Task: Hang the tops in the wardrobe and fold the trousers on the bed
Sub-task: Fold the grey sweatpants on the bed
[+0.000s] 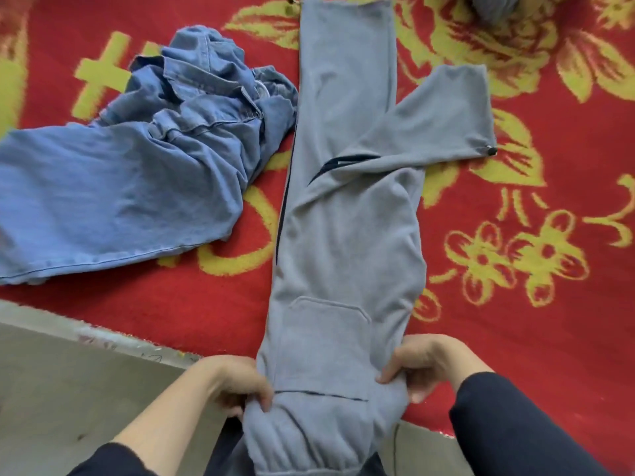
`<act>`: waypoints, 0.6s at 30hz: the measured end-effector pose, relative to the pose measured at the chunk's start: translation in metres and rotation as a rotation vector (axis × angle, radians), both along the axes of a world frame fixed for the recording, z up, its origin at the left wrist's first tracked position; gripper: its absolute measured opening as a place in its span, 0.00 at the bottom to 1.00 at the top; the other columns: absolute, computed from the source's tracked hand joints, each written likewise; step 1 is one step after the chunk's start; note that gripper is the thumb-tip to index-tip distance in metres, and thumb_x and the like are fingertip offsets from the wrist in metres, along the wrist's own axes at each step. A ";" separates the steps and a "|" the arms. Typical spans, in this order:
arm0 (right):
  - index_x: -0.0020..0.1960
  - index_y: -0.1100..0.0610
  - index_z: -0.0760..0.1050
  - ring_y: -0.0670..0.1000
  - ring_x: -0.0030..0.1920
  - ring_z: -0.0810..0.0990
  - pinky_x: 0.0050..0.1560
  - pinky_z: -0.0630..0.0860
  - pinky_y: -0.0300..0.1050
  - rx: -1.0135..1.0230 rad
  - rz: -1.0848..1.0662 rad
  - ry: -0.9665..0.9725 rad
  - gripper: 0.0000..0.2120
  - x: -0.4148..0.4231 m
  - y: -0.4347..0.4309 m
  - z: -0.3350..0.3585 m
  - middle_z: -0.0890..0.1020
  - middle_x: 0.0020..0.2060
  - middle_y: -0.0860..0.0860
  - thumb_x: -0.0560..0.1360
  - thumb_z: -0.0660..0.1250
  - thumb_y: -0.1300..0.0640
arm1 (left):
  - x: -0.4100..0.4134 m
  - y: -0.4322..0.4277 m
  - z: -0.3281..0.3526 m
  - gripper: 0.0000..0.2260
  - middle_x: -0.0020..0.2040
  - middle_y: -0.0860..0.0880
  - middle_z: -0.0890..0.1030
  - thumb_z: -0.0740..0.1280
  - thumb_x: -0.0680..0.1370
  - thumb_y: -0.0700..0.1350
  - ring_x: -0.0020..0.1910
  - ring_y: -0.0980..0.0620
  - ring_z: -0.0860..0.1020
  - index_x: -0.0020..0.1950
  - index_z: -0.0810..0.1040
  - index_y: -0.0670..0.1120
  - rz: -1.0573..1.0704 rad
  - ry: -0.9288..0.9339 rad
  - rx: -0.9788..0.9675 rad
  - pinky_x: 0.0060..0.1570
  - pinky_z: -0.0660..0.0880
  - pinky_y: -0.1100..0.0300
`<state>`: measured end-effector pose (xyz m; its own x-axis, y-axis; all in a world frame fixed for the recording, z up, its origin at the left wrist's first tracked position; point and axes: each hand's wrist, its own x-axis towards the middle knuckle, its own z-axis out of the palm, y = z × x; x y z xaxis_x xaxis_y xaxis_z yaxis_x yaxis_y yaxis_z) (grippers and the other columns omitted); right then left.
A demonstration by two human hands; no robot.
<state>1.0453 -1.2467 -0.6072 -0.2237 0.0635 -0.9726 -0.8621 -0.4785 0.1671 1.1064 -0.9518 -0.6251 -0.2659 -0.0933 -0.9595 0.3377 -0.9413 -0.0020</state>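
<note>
The grey trousers (pixel 347 214) lie lengthwise on the bed (pixel 515 338), over its red and yellow flowered cover, with the waistband at the near edge. One leg lies straight away from the person and the other splays out to the right, so the legs are not yet laid together and no fold has been made. The left hand (pixel 237 383) and the right hand (pixel 415 362) are apart, each clamped on one side of the fabric just above the waistband. A pair of blue jeans (pixel 137 166) lies crumpled beside the grey pair on the left, touching it and still unfolded. Both pairs seem left to do. No tops, wardrobe or any container show here, so the hanging part cannot be judged.
</note>
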 end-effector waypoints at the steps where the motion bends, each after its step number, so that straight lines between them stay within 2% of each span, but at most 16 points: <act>1: 0.55 0.62 0.76 0.54 0.32 0.82 0.33 0.80 0.43 -0.011 0.043 -0.008 0.13 0.002 -0.005 0.002 0.83 0.37 0.58 0.72 0.72 0.59 | 0.003 -0.001 0.002 0.11 0.40 0.43 0.75 0.68 0.68 0.40 0.27 0.51 0.74 0.49 0.72 0.42 -0.044 -0.012 0.018 0.24 0.69 0.63; 3: 0.54 0.63 0.76 0.54 0.31 0.82 0.32 0.79 0.44 -0.146 -0.010 -0.188 0.13 0.015 -0.022 -0.003 0.83 0.39 0.58 0.72 0.71 0.59 | 0.018 -0.007 -0.001 0.08 0.42 0.43 0.77 0.65 0.71 0.43 0.30 0.48 0.76 0.49 0.72 0.44 -0.059 -0.248 0.029 0.27 0.71 0.62; 6: 0.43 0.64 0.76 0.54 0.27 0.75 0.29 0.74 0.44 -0.532 -0.176 -0.624 0.06 0.056 -0.051 -0.009 0.79 0.33 0.57 0.69 0.64 0.61 | 0.061 -0.028 -0.008 0.05 0.44 0.48 0.80 0.65 0.72 0.48 0.42 0.46 0.78 0.43 0.71 0.49 -0.002 -0.825 -0.002 0.38 0.71 0.58; 8: 0.39 0.63 0.76 0.53 0.31 0.73 0.32 0.71 0.46 -0.684 -0.229 -0.854 0.07 0.090 -0.066 -0.007 0.78 0.33 0.56 0.68 0.62 0.61 | 0.091 -0.054 -0.005 0.05 0.44 0.49 0.79 0.66 0.72 0.46 0.47 0.45 0.78 0.46 0.73 0.48 0.116 -1.070 -0.082 0.43 0.72 0.55; 9: 0.40 0.64 0.77 0.53 0.34 0.74 0.34 0.72 0.47 -0.723 -0.280 -0.924 0.08 0.107 -0.070 -0.004 0.79 0.34 0.55 0.69 0.62 0.60 | 0.104 -0.068 -0.002 0.07 0.46 0.49 0.78 0.66 0.72 0.45 0.48 0.45 0.77 0.49 0.73 0.48 0.155 -1.156 -0.118 0.45 0.72 0.54; 11: 0.44 0.63 0.77 0.54 0.39 0.77 0.41 0.78 0.53 -0.731 -0.439 -0.996 0.10 0.141 -0.082 -0.007 0.81 0.37 0.54 0.70 0.63 0.57 | 0.131 -0.099 0.002 0.13 0.53 0.48 0.75 0.66 0.73 0.44 0.53 0.46 0.75 0.57 0.72 0.47 0.150 -1.326 -0.179 0.49 0.72 0.52; 13: 0.46 0.63 0.77 0.55 0.41 0.79 0.48 0.79 0.58 -0.704 -0.620 -0.997 0.12 0.171 -0.095 -0.020 0.82 0.41 0.56 0.70 0.65 0.55 | 0.156 -0.126 0.000 0.19 0.61 0.47 0.71 0.66 0.74 0.44 0.60 0.46 0.70 0.64 0.70 0.46 0.093 -1.476 -0.259 0.54 0.71 0.50; 15: 0.46 0.64 0.78 0.56 0.40 0.78 0.44 0.79 0.57 -0.712 -0.815 -0.980 0.14 0.196 -0.105 -0.036 0.83 0.43 0.60 0.68 0.66 0.54 | 0.175 -0.146 -0.010 0.22 0.67 0.48 0.69 0.66 0.75 0.45 0.66 0.47 0.67 0.69 0.68 0.46 -0.003 -1.551 -0.376 0.61 0.69 0.51; 16: 0.48 0.66 0.78 0.56 0.39 0.78 0.40 0.78 0.53 -0.717 -0.935 -0.969 0.15 0.209 -0.112 -0.048 0.83 0.44 0.61 0.69 0.66 0.55 | 0.186 -0.154 -0.019 0.24 0.69 0.48 0.67 0.66 0.75 0.46 0.69 0.47 0.65 0.70 0.66 0.46 -0.051 -1.548 -0.416 0.65 0.67 0.51; 18: 0.48 0.64 0.77 0.54 0.41 0.81 0.38 0.79 0.46 -0.744 -1.202 -0.949 0.10 0.234 -0.123 -0.061 0.82 0.45 0.58 0.71 0.68 0.57 | 0.202 -0.164 -0.037 0.24 0.72 0.47 0.65 0.65 0.76 0.48 0.73 0.43 0.60 0.71 0.64 0.47 -0.165 -1.519 -0.437 0.71 0.61 0.49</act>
